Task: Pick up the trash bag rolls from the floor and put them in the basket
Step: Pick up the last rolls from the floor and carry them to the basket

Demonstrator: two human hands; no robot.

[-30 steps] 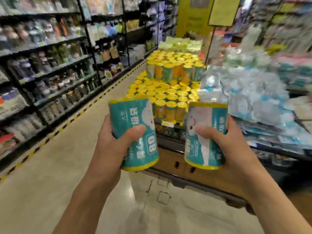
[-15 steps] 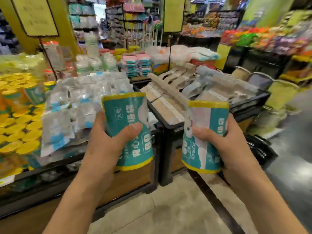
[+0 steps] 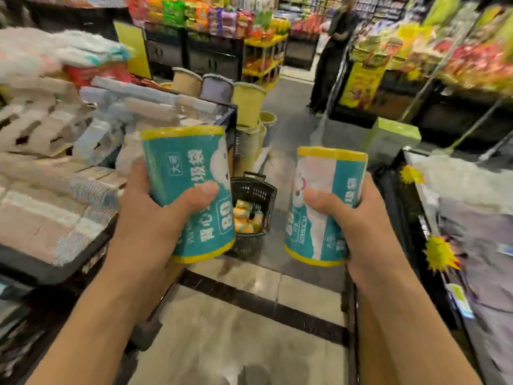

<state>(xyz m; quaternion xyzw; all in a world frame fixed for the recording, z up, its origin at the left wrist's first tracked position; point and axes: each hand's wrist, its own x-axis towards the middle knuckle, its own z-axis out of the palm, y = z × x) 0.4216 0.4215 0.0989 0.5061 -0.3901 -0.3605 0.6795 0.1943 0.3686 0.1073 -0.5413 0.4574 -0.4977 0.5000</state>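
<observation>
You are holding one teal trash bag roll upright in your left hand, the grip wrapping it with the thumb across its front. Your right hand is gripping a second trash bag roll the same way. Between the two rolls, the black basket is sitting on the floor ahead, already holding yellow-ended packs.
</observation>
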